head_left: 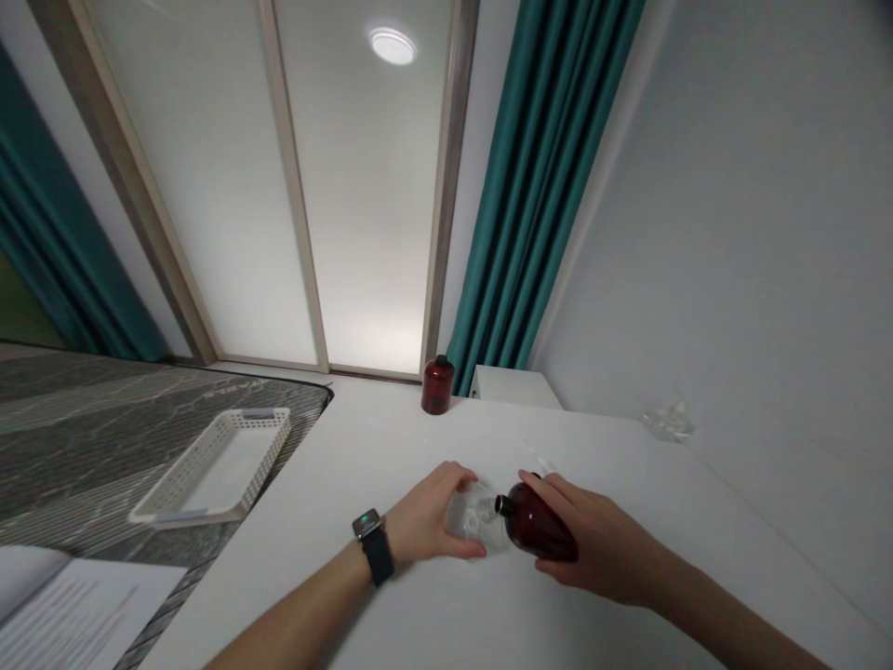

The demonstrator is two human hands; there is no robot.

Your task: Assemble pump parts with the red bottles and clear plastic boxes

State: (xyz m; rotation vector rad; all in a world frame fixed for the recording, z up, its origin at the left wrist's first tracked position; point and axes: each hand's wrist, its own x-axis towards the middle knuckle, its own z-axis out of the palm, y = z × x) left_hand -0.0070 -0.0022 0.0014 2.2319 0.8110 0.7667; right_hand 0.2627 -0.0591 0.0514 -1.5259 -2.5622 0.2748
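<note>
My left hand [446, 521], with a dark watch [373, 544] on its wrist, is curled round a clear container [478, 515] low over the white table. In my right hand [582, 530] is a dark red-brown bottle [540, 523], tilted so that its uncapped black neck points left at the mouth of the clear container. Whether liquid is flowing cannot be made out. Just behind the bottle lies a thin clear item [540, 458], too faint to name. A second red-brown bottle [437, 386] with a black top stands upright near the table's far edge.
To the left, a white perforated basket [233, 465] rests on a dark patterned surface. An open booklet [90, 614] lies at the lower left. Crumpled clear plastic [668, 422] sits by the wall at the table's back right. A white cabinet [516, 386] stands beyond the far edge.
</note>
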